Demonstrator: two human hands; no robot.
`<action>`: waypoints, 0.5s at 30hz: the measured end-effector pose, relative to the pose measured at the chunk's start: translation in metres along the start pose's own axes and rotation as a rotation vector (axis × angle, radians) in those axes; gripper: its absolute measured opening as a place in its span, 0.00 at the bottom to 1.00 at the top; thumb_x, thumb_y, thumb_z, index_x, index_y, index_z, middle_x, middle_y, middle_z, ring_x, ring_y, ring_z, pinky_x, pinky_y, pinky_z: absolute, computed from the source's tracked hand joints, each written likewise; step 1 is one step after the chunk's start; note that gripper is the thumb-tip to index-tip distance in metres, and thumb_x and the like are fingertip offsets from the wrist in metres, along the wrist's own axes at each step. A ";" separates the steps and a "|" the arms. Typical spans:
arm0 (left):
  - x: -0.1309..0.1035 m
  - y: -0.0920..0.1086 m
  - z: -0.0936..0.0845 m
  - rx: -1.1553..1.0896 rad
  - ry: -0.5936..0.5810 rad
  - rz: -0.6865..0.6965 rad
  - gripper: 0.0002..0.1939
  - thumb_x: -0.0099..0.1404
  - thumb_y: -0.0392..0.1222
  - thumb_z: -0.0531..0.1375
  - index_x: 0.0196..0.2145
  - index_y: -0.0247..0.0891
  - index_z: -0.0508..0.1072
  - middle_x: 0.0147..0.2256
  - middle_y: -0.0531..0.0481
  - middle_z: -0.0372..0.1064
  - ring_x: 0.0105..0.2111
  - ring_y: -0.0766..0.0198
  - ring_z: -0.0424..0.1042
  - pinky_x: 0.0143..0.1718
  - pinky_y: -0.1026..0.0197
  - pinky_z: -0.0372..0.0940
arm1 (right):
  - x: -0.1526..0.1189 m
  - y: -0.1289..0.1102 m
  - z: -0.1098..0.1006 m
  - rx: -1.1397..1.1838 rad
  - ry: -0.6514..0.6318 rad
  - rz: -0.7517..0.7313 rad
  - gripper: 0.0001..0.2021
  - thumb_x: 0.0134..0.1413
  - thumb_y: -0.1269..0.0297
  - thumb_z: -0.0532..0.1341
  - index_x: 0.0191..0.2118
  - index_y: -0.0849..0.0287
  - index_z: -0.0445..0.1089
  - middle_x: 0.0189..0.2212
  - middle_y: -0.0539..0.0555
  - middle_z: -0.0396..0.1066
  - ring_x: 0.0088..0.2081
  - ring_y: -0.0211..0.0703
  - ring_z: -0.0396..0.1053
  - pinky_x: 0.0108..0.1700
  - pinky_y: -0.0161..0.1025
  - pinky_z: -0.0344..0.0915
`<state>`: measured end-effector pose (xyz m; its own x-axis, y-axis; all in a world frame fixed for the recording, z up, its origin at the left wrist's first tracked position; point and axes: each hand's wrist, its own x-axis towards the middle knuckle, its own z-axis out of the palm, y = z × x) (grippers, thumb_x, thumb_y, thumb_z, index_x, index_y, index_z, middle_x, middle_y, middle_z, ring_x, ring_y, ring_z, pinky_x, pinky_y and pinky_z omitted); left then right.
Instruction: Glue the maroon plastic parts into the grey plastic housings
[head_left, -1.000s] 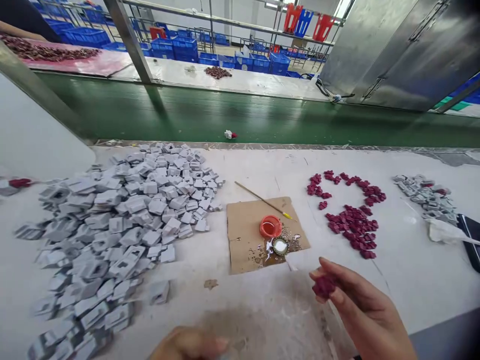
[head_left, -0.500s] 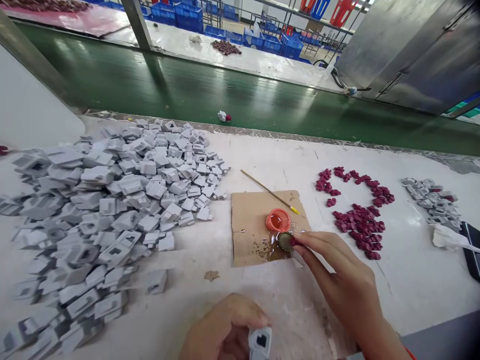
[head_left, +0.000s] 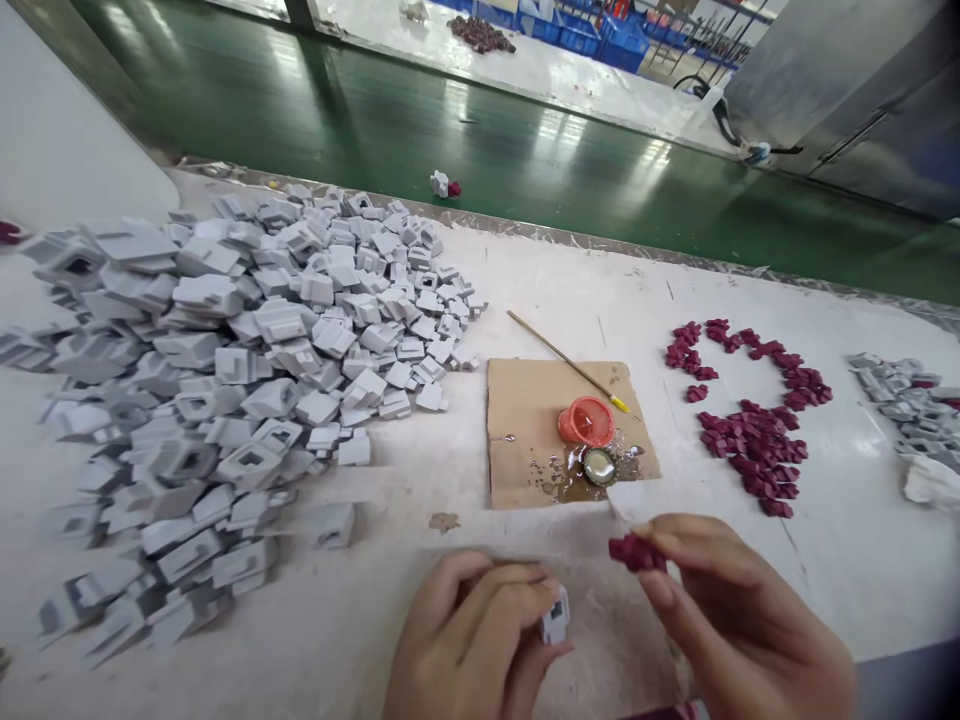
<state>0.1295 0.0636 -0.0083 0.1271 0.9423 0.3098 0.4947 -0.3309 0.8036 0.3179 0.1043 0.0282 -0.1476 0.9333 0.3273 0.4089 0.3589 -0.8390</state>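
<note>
At lower center, my left hand [head_left: 469, 640] pinches a grey housing [head_left: 556, 617] and my right hand [head_left: 739, 620] a red insert [head_left: 636, 552]; I'd square them, probably hole-up, before pressing.

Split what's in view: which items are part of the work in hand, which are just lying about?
In use:
left hand holding a grey housing
right hand pinching a red insert
bottle cap of glue on the cardboard
grey pile
red pile

Lying about:
orange cap
stick
stray piece on the green belt

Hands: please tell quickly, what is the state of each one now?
Left hand: closed on a grey plastic housing.
Right hand: fingers closed on a dark red plastic piece.
</note>
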 end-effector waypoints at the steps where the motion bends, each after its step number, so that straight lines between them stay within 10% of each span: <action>1: 0.000 -0.002 0.001 0.045 -0.008 0.035 0.12 0.61 0.32 0.65 0.42 0.42 0.72 0.38 0.56 0.79 0.37 0.64 0.73 0.43 0.66 0.70 | -0.006 -0.002 0.003 0.046 -0.010 0.008 0.11 0.58 0.77 0.63 0.43 0.55 0.71 0.37 0.51 0.72 0.39 0.37 0.72 0.39 0.27 0.73; 15: 0.000 0.001 0.002 -0.014 -0.006 -0.035 0.11 0.61 0.27 0.62 0.39 0.38 0.70 0.35 0.55 0.76 0.37 0.66 0.68 0.41 0.66 0.66 | -0.025 -0.004 0.023 0.056 -0.059 -0.029 0.10 0.53 0.80 0.65 0.39 0.60 0.73 0.32 0.54 0.73 0.33 0.42 0.73 0.32 0.33 0.74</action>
<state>0.1316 0.0637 -0.0086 0.1148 0.9536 0.2782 0.4870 -0.2981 0.8210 0.2995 0.0796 0.0130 -0.2119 0.9211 0.3267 0.3527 0.3838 -0.8534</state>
